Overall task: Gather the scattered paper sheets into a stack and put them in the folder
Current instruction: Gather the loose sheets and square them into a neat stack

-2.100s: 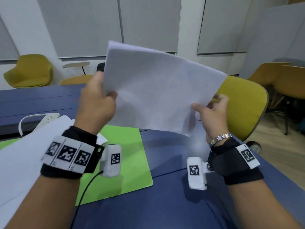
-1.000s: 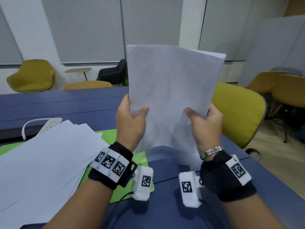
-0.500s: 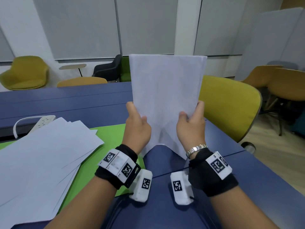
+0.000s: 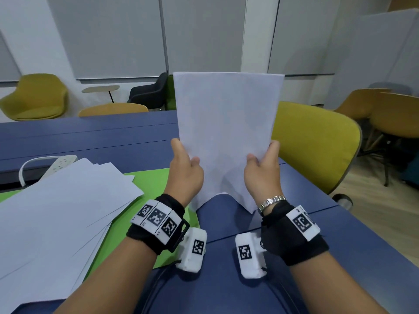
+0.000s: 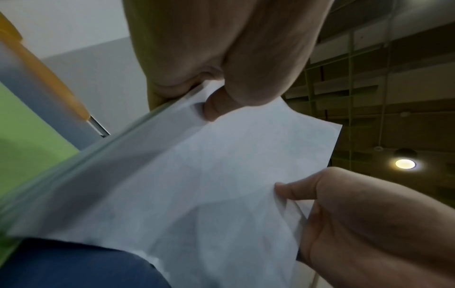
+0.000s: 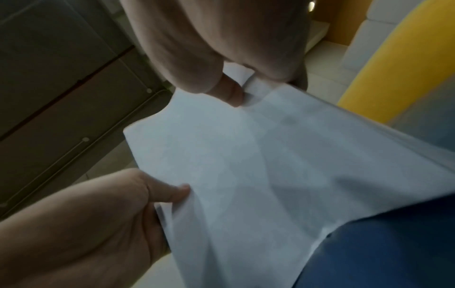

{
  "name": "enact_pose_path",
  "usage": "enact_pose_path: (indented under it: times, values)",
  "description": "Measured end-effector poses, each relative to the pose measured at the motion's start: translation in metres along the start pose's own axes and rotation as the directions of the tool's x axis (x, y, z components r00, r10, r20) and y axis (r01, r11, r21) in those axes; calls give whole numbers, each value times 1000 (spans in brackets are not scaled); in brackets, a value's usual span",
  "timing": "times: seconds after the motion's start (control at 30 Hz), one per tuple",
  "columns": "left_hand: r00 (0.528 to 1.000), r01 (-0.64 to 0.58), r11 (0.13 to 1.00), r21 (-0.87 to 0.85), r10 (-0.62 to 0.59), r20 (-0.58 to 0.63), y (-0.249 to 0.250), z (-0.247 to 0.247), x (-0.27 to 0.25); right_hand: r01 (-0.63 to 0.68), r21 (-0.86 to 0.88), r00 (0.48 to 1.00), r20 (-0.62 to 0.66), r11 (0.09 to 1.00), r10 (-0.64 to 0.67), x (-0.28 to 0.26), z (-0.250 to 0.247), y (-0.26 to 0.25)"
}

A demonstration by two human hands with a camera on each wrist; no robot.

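I hold a stack of white paper sheets [image 4: 226, 128] upright above the blue table [image 4: 226, 291]. My left hand [image 4: 187, 171] grips its left edge and my right hand [image 4: 260, 171] grips its right edge, thumbs on the near face. The bottom edge curls up between my hands. In the left wrist view my left hand [image 5: 221, 93] pinches the stack [image 5: 221, 185]; in the right wrist view my right hand [image 6: 221, 89] pinches the stack [image 6: 270, 165]. More loose white sheets [image 4: 56, 211] lie fanned out on the green folder [image 4: 156, 180] at the left.
A white power strip [image 4: 61, 163] with its cable lies behind the loose sheets. A yellow-green chair [image 4: 317, 146] stands close at the table's right side. More chairs stand beyond the table and at the far right.
The stack turned from tilted and spread to upright with its edges squared. My hands came closer together and lower on its sides, and the stack dropped toward the table.
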State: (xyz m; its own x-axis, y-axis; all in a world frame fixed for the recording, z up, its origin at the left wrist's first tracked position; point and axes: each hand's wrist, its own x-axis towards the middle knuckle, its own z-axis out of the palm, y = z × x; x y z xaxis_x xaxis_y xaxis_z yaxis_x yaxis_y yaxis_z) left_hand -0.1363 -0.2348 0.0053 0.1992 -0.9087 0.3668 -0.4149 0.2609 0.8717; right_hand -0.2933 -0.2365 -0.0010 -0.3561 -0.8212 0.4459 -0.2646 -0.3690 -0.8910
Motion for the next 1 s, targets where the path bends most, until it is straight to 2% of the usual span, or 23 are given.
enact_pose_path:
  times: [0.17, 0.3, 0.4, 0.47, 0.53, 0.67, 0.73, 0.83, 0.93, 1.0]
  values:
    - [998, -50, 999, -12, 50, -38, -1, -2, 3, 14, 14, 1000, -8, 1000, -14, 3, -2, 1]
    - [1000, -9, 999, 31, 9, 4, -6, -2, 2, -27, 2, 999, 45, 1000, 27, 2, -2, 4]
    - [999, -48, 999, 13, 48, -4, 9, -15, 5, -6, 16, 999, 49, 1000, 5, 4, -6, -2]
    - [998, -63, 998, -5, 63, 26, 20, -29, 6, 4, 47, 997, 76, 999, -7, 7, -12, -5]
    - [996, -43, 999, -23, 45, 77, 27, -47, 4, -31, 121, 987, 160, 992, 12, 9, -19, -6]
    - [987, 65, 998, -20, -61, 151, 27, -82, -7, -200, 266, 908, 412, 943, 77, 9, -18, 2]
    - [970, 167, 985, -29, -159, 186, 16, -94, -11, -266, 297, 873, 478, 917, 98, 4, -9, 9]
    - [935, 292, 955, -48, -274, 227, -9, -112, -15, -343, 331, 846, 515, 879, 136, -9, 11, 22]
    - [906, 342, 940, 15, -334, 258, -29, -136, -15, -403, 339, 825, 537, 850, 177, -22, 23, 28]
    - [907, 337, 935, 112, -354, 226, -43, -160, -7, -413, 341, 837, 508, 845, 204, -22, 26, 32]
